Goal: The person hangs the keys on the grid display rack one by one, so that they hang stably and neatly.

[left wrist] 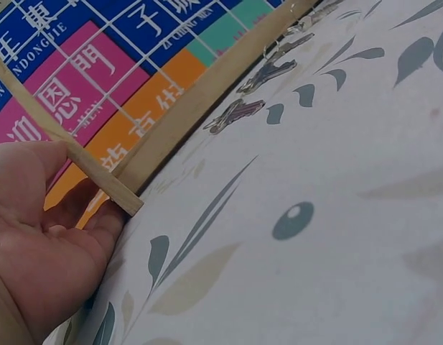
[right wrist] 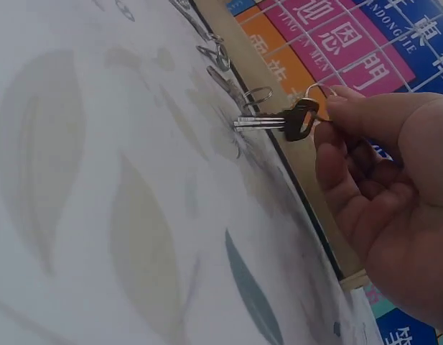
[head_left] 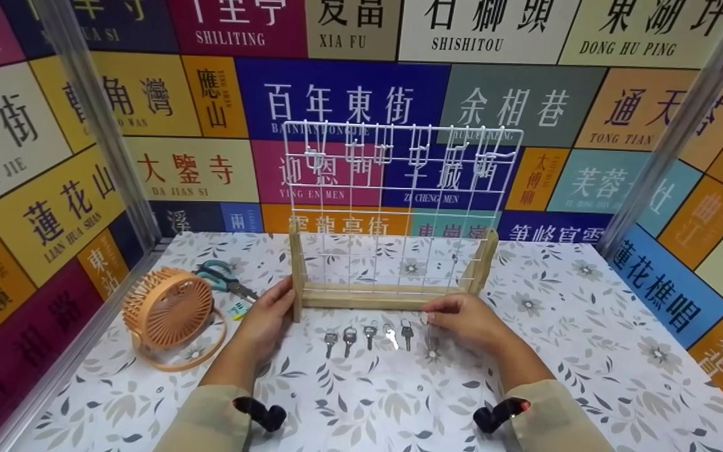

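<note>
A white wire grid rack (head_left: 393, 188) with hooks along its top stands upright in a wooden base (head_left: 361, 300). At its left end, my left hand (head_left: 268, 320) grips the wooden upright (left wrist: 99, 176), with thumb and fingers on either side. My right hand (head_left: 465, 320) pinches a metal ring between thumb and index finger; from it hangs a key (right wrist: 296, 121) with a dark head, just above the tablecloth. Several more keys with rings lie in a row before the base, among them a bright silver key (head_left: 391, 337) and a darker key (head_left: 407, 335).
An orange desk fan (head_left: 173, 311) stands left of my left hand. Behind it lie scissors with teal handles (head_left: 217, 274) and a small green-yellow item (head_left: 236, 309). Leaf-patterned cloth (head_left: 361, 402) covers the table. Sign-printed panels (head_left: 342, 94) rise at the back and sides.
</note>
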{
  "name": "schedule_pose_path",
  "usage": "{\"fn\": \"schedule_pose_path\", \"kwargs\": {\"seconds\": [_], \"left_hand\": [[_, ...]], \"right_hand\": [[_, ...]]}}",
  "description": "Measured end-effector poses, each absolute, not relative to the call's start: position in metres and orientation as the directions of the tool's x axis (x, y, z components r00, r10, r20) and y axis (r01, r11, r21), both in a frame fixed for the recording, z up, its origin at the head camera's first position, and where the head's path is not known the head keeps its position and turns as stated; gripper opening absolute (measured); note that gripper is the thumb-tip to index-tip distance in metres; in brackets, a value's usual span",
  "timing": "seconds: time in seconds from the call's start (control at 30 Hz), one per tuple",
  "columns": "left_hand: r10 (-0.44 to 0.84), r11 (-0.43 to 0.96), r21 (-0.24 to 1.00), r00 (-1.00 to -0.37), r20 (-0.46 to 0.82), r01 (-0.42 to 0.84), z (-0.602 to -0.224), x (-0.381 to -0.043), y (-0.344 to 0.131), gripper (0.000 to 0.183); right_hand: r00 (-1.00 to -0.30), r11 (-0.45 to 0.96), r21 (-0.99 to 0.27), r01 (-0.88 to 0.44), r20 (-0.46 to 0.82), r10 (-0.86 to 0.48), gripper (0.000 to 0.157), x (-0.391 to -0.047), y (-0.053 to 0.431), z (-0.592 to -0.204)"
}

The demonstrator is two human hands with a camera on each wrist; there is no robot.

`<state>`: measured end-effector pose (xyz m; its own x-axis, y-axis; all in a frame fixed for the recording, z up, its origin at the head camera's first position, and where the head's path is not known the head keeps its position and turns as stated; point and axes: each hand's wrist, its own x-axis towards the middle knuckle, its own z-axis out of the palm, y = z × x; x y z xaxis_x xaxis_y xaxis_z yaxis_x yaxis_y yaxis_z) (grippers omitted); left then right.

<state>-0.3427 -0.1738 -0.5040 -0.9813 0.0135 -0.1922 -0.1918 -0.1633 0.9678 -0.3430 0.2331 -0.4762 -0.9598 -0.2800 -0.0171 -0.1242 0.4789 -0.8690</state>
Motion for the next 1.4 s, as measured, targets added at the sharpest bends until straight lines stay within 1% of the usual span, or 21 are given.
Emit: {"fn": "schedule_pose_path", "kwargs": {"seconds": [0.1, 0.3, 0.43, 0.53, 0.63, 0.73, 0.9, 1.2, 1.4], "left_hand": [[0.014, -0.173, 0.969, -0.984, -0.179, -0.179, -0.505, -0.342, -0.173, 0.050], [-0.003, -0.172, 0.967, -0.982, -0.190, -0.187, -0.503, -0.340, -0.170, 0.048], [-0.009, -0.160, 0.968, -0.981, -0.196, -0.192, -0.501, -0.339, -0.171, 0.048], [-0.011, -0.156, 0.967, -0.978, -0.206, -0.202, -0.501, -0.339, -0.171, 0.048], [-0.009, -0.159, 0.965, -0.977, -0.213, -0.208, -0.501, -0.339, -0.172, 0.047], [-0.007, -0.159, 0.965, -0.977, -0.215, -0.211, -0.500, -0.340, -0.172, 0.047], [-0.007, -0.148, 0.970, -0.981, -0.196, -0.193, -0.501, -0.341, -0.172, 0.046], [-0.021, -0.103, 0.975, -0.979, -0.201, -0.198, -0.503, -0.342, -0.172, 0.045], [-0.014, -0.110, 0.973, -0.979, -0.204, -0.201, -0.501, -0.343, -0.172, 0.045]], "right_hand": [[-0.965, 0.376, -0.923, -0.084, -0.018, -0.260, 0.033, -0.338, 0.224, -0.463], [-0.983, 0.177, -0.983, -0.038, 0.004, -0.184, 0.025, -0.327, 0.199, -0.430], [-0.986, 0.097, -0.994, -0.057, 0.041, -0.161, 0.026, -0.324, 0.178, -0.406], [-0.983, 0.057, -0.993, -0.105, 0.095, -0.156, 0.027, -0.324, 0.162, -0.384], [-0.978, -0.028, -0.991, -0.129, 0.132, -0.162, 0.025, -0.324, 0.145, -0.359], [-0.973, -0.113, -0.986, -0.125, 0.144, -0.182, 0.025, -0.323, 0.127, -0.333], [-0.964, -0.179, -0.975, -0.129, 0.166, -0.209, 0.024, -0.323, 0.100, -0.298], [-0.954, -0.301, -0.939, -0.167, 0.231, -0.190, 0.021, -0.327, 0.061, -0.265], [-0.954, -0.432, -0.888, -0.157, 0.250, -0.167, 0.027, -0.327, 0.041, -0.254]]}}
